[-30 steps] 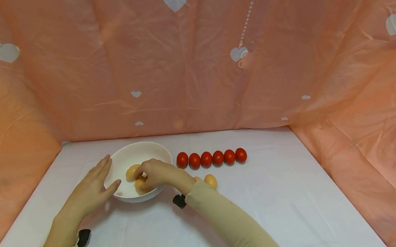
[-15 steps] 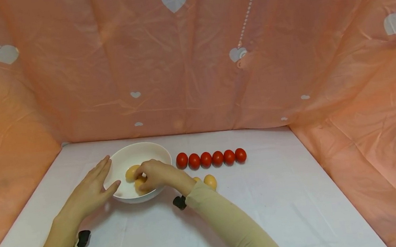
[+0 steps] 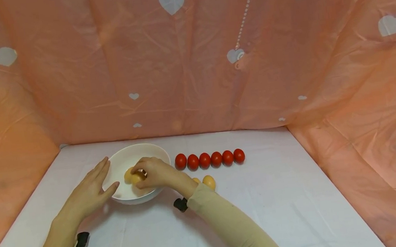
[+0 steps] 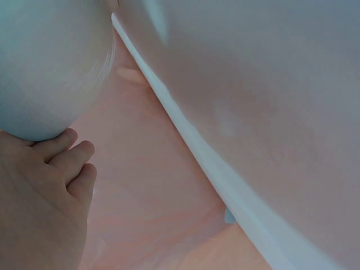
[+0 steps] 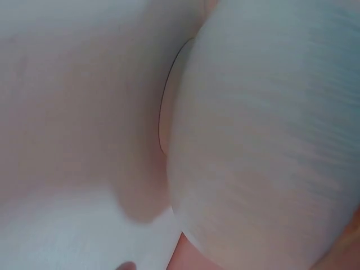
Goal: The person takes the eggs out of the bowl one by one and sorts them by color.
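A white bowl (image 3: pixel 139 200) stands on the left part of the table in the head view. My right hand (image 3: pixel 155 171) reaches over its near right side and pinches a yellow egg (image 3: pixel 137 178) between thumb and fingers. Another yellow egg (image 3: pixel 128 175) lies in the bowl just behind it, partly covered. My left hand (image 3: pixel 89 192) rests against the bowl's left side, its fingers extended and its thumb over the rim. In the left wrist view, the fingers of the left hand (image 4: pixel 48 185) touch the outside of the bowl (image 4: pixel 50 73). The bowl's outer wall (image 5: pixel 259 135) fills much of the right wrist view.
A row of several red tomatoes (image 3: pixel 204 160) lies right of the bowl. In front of them sit a yellow egg (image 3: pixel 209 182) and a second yellow egg (image 3: pixel 196 180), partly hidden by the right forearm. An orange curtain (image 3: pixel 192 68) with pale hearts surrounds the white table (image 3: pixel 281 211).
My right hand has raised the pinched egg slightly and shifted it left, so it now overlaps the other egg in the bowl. The left hand keeps its place at the bowl.
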The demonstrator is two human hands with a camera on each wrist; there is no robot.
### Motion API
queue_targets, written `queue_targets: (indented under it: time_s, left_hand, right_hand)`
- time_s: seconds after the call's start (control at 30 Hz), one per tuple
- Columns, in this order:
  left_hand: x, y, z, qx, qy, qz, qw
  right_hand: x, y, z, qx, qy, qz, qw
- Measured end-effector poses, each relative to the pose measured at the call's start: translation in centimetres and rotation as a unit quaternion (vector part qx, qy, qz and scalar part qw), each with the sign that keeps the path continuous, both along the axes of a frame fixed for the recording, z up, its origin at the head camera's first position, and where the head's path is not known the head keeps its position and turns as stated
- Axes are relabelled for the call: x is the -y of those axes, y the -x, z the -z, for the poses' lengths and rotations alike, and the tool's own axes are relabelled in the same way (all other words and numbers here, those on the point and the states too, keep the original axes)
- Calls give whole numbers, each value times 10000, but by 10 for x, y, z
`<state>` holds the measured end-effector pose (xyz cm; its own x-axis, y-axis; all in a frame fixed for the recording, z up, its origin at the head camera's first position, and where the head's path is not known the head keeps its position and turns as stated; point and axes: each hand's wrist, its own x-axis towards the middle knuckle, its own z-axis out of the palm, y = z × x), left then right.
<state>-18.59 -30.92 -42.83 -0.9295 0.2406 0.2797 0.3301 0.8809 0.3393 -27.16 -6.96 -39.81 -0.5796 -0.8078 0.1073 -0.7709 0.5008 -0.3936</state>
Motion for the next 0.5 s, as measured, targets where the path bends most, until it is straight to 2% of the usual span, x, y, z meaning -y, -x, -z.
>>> queue_targets:
  time_s: [0.27, 0.5]
  left_hand:
    - [0, 1, -1, 179, 6, -63, 9998]
    - [0, 1, -1, 121, -12, -63, 9999]
  right_hand:
    - [-14, -6, -3, -211, 969, 106, 9950]
    - [-33, -9, -3, -234, 2212, 222, 9747]
